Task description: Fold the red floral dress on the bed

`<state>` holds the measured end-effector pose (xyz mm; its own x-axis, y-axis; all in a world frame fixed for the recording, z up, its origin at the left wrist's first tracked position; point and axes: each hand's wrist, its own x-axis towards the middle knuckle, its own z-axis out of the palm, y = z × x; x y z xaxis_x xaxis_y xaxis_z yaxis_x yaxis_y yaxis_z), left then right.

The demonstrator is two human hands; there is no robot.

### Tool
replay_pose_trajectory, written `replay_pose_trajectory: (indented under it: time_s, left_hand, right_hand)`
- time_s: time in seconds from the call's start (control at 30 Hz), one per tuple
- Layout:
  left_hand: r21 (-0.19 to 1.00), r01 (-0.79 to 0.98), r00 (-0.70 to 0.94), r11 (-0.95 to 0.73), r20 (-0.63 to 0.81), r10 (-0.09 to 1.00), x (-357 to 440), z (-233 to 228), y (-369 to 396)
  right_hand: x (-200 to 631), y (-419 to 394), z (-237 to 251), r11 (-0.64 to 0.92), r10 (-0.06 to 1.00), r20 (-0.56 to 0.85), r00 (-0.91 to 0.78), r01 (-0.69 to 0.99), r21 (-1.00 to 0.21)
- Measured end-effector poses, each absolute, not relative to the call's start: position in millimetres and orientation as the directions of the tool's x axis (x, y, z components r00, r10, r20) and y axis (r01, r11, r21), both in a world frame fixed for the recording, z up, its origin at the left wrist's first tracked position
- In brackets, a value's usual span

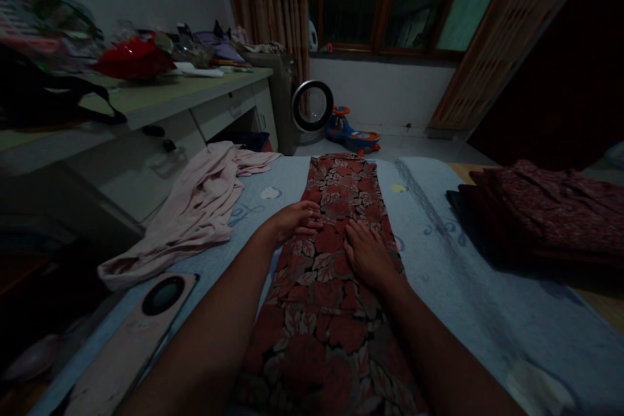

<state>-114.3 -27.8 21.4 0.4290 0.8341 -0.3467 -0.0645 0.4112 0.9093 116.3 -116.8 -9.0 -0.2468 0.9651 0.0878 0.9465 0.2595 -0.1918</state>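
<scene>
Both hands are lying flat on the floral cloth (336, 260), a long red-and-black strip folded narrow and stretched lengthwise down the bed (468, 286), running from the near edge toward the far one. The left hand (295, 220) is resting on the cloth's left edge, fingers extended and pointing right, palm down, pinching nothing. The right hand (366, 253) is sitting just beside it on the middle of the strip, fingers together and pointing far, also pressing flat with nothing gripped. The two hands are close, almost touching, and that flat-palmed posture looks like pressing the fabric smooth and keeping its folded edges lined up.

The light blue cover of the bed is giving a broad, even surface under the strip. To the left, a pale pink garment (195, 214) is lying crumpled and loose, spilling toward the bed's left edge. On the right, a dark red pile of cloth (546, 214) is sitting well apart, looking already stacked. Near left, a phone (131, 338) is lying camera side up. Far left, a cluttered worktop (160, 101); beyond the bed, a round fan (312, 107) and a toy ride-on car (353, 133) on the floor.
</scene>
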Motion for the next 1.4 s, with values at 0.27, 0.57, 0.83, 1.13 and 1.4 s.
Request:
replay_pose_trajectory:
  time_s: [0.27, 0.57, 0.83, 1.13, 1.4]
  left_hand:
    - [0.914, -0.212, 0.234, 0.345, -0.296, 0.926, -113, 19, -21]
    - [0.991, 0.122, -0.016, -0.061, 0.064, 0.998, -96, 23, -17]
    - [0.661, 0.498, 0.493, -0.562, 0.317, 0.81, -60, 6, -41]
    - [0.368, 0.73, 0.57, -0.575, 0.135, 0.81, -57, -18, -53]
    - [0.364, 0.747, 0.567, -0.556, 0.087, 0.819, -55, -11, -60]
  right_hand:
    - [116, -118, -8, 0.264, 0.964, 0.091, -0.25, 0.945, -0.193]
    - [116, -117, -9, 0.262, 0.964, 0.09, -0.248, 0.946, -0.192]
    - [116, -117, -7, 0.268, 0.963, 0.091, -0.256, 0.946, -0.181]
    - [116, -118, -5, 0.263, 0.965, 0.072, -0.254, 0.944, -0.2]
    - [127, -112, -2, 0.3, 0.953, 0.061, -0.295, 0.914, -0.273]
